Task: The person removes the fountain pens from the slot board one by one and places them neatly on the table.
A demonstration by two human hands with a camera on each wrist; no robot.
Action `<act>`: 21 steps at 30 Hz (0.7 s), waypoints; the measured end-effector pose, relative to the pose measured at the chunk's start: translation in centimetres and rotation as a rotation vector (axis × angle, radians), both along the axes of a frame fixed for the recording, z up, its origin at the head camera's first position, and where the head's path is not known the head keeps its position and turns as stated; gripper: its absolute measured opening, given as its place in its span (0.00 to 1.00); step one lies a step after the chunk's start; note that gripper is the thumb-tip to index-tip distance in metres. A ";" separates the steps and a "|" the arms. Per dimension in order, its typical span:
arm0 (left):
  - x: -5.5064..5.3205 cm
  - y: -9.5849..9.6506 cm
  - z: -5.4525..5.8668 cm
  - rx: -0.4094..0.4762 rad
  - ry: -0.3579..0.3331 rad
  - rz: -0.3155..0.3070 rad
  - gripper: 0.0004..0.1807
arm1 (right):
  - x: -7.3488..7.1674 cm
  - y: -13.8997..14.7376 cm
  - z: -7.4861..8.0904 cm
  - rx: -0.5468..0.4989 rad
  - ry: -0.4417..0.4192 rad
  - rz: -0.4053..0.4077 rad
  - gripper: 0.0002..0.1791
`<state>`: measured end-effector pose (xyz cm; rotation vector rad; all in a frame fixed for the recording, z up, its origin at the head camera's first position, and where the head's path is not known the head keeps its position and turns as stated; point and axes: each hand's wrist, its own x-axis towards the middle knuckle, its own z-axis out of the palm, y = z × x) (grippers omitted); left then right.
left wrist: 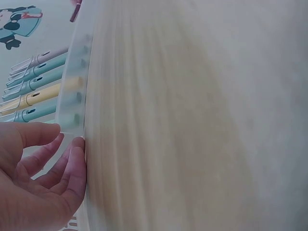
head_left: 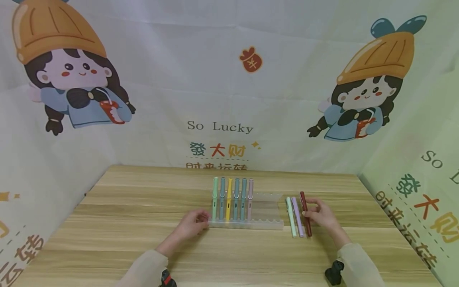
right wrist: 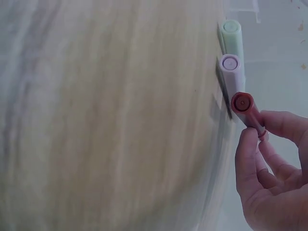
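A clear pen rack (head_left: 265, 225) on the table holds a row of upright-leaning pens: light green, blue-green, yellow (head_left: 228, 199) and pale pink. My left hand (head_left: 195, 222) is at the rack's left end, its loosely bent fingers touching the end; the left wrist view shows nothing pinched between thumb and fingers. On the right, my right hand (head_left: 320, 215) pinches a dark red pen (head_left: 306, 215) between thumb and fingers. In the right wrist view that red pen (right wrist: 244, 103) is tilted, its round end towards the camera.
Right of the rack, a light green pen (head_left: 291, 217) and a lilac pen (head_left: 297, 217) lie side by side, left of the red one. The wooden table (head_left: 251, 259) meets a printed cloth backdrop (head_left: 287, 119) behind and at both sides.
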<state>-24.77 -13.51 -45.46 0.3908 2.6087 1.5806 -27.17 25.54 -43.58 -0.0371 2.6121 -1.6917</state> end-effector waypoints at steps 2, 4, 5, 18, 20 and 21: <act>-0.1 0.0 -0.1 0.000 -0.003 0.000 0.07 | 0.0 0.0 -0.1 0.017 -0.005 0.000 0.26; -0.1 0.0 -0.1 -0.002 -0.003 0.001 0.07 | -0.1 0.1 -0.2 0.042 -0.010 0.003 0.25; -0.1 0.0 -0.1 -0.002 -0.004 0.002 0.07 | -0.1 0.1 -0.3 0.049 -0.017 0.002 0.25; 0.0 0.0 -0.1 -0.012 0.003 -0.004 0.06 | -0.6 -0.3 -0.8 0.138 -0.060 0.012 0.25; 0.0 0.0 -0.1 -0.012 0.003 -0.003 0.06 | -0.7 -0.3 -0.7 0.168 -0.069 0.008 0.24; 0.0 0.0 -0.1 -0.012 0.003 -0.003 0.06 | -0.7 -0.3 -0.7 0.183 -0.074 0.005 0.24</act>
